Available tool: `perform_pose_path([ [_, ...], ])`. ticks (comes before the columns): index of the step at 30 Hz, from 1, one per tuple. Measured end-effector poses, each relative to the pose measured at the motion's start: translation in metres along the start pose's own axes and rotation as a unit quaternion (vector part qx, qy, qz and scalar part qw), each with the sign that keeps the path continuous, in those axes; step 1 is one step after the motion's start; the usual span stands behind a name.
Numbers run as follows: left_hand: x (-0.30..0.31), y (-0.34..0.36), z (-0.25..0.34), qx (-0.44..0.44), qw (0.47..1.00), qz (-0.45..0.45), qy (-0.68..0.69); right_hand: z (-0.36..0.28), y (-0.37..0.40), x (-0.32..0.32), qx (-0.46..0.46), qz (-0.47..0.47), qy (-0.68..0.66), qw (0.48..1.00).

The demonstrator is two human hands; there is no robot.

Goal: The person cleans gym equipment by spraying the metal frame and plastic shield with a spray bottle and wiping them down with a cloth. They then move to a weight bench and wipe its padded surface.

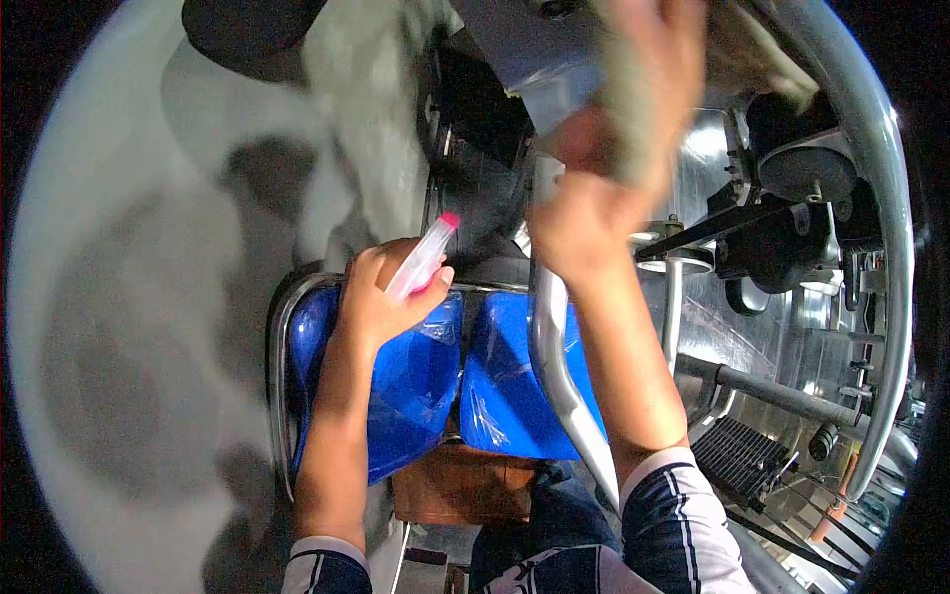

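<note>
My left hand (381, 289) is closed round a translucent plastic bottle (422, 259) with a bright pink top, tilted up to the right. Below it are two blue seats (416, 381) partly wrapped in clear plastic. My right arm reaches far forward, and my right hand (584, 228) is curled up beside the upper end of a bent silver rail (554, 337). A blurred pale strip (621, 104) and a smeared skin-toned shape (673, 89) overlap its fingers; what it holds I cannot tell.
A thick curved metal tube (886, 198) sweeps down the right side. Near it are black fittings (777, 247), a dark ribbed grille (742, 460) and an orange-handled tool (834, 500). A brown box (460, 485) sits below the seats, and a grey wall (129, 327) fills the left.
</note>
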State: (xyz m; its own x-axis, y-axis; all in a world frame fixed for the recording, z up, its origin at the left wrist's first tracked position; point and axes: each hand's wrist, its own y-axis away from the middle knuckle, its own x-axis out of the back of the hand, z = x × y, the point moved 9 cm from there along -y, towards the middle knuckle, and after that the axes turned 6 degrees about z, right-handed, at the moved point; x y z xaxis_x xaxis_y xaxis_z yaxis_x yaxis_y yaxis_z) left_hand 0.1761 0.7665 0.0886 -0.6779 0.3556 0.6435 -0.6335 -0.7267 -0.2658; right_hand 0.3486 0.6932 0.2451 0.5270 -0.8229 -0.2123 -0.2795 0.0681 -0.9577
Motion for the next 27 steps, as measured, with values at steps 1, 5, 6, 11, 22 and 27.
perform_pose_path([
  [1, -0.001, 0.000, 0.000, 0.004, 1.000, -0.009, 0.000, 0.002, -0.004, -0.026, 0.019, -0.165, 0.047, 0.985],
  [5, -0.003, 0.001, -0.004, 0.023, 1.000, -0.011, 0.001, 0.000, 0.002, -0.042, 0.001, -0.254, 0.170, 0.952],
  [6, -0.003, 0.001, -0.006, 0.024, 1.000, -0.012, 0.001, -0.001, 0.004, -0.046, 0.001, -0.321, 0.224, 0.920],
  [11, -0.006, 0.003, -0.007, 0.019, 1.000, -0.016, 0.003, 0.027, 0.037, -0.033, 0.010, -0.290, 0.233, 0.928],
  [22, -0.001, 0.001, -0.002, 0.022, 0.999, -0.004, -0.037, 0.038, 0.084, -0.004, -0.078, -0.219, 0.188, 0.954],
  [27, -0.005, 0.003, -0.004, 0.014, 0.999, -0.007, -0.042, 0.033, 0.080, -0.007, -0.081, -0.257, 0.132, 0.954],
])
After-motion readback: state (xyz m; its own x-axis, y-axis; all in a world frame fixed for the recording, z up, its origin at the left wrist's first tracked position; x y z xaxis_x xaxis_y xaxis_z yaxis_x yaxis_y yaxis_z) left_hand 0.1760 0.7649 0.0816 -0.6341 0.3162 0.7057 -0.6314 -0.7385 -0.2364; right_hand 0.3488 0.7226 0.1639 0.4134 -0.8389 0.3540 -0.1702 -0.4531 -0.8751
